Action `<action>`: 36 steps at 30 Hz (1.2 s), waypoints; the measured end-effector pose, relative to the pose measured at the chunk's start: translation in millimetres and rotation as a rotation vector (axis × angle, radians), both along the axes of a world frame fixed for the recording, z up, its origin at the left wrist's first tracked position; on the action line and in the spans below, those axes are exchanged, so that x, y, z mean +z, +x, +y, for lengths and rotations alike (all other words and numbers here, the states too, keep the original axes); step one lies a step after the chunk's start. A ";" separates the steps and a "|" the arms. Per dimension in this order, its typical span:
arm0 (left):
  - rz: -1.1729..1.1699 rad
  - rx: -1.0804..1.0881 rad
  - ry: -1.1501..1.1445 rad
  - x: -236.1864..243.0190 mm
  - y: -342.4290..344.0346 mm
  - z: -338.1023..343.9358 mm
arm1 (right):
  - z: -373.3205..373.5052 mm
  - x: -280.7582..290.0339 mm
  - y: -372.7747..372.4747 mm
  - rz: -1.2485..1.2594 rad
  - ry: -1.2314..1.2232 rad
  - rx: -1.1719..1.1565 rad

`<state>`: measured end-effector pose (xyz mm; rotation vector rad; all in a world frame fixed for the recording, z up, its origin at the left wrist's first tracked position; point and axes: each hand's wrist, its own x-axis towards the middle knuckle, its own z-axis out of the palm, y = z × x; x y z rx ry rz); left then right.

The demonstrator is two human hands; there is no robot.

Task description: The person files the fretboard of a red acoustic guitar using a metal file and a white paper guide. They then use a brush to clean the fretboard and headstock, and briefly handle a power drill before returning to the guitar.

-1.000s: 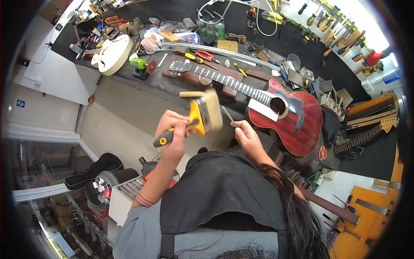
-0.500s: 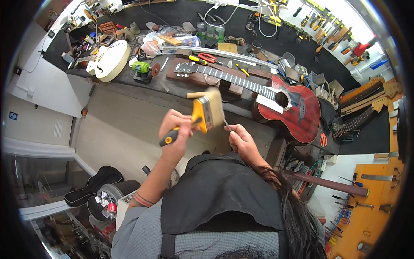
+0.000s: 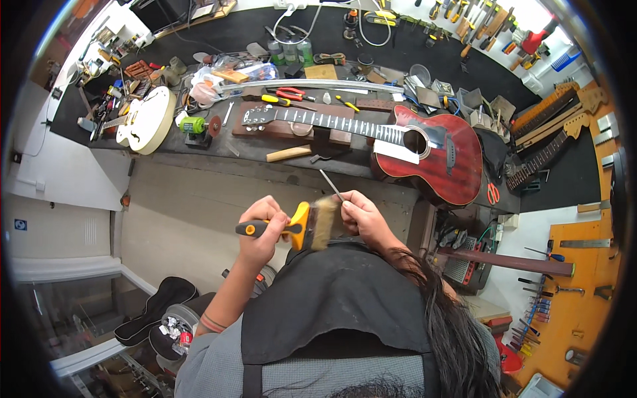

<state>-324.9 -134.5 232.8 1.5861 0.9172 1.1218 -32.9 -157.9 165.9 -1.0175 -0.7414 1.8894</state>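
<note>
Wide paintbrush (image 3: 312,225): black-orange handle, yellow ferrule, tan bristles, held horizontal. Thin metal file (image 3: 330,184): angled upward, touching the bristles.

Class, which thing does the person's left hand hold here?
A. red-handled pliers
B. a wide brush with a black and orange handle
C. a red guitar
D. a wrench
B: the left hand grips the brush by its handle, bristles toward the right hand.

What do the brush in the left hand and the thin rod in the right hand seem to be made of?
Brush: apparently a plastic handle, glossy black and orange, with pale, soft-looking bristles, possibly natural. Thin rod: likely metal, grey with a slight shine, though too small to be sure.
</note>
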 end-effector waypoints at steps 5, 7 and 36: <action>-0.313 0.337 0.115 3.6 56.1 16.6 | 19.8 -2.2 36.3 0.027 -0.018 0.072; -0.262 0.388 0.158 7.9 81.8 25.9 | 31.3 1.4 47.3 0.085 -0.032 0.068; -0.087 0.438 0.070 6.1 169.7 22.4 | 77.2 -20.0 162.6 0.250 -0.179 0.172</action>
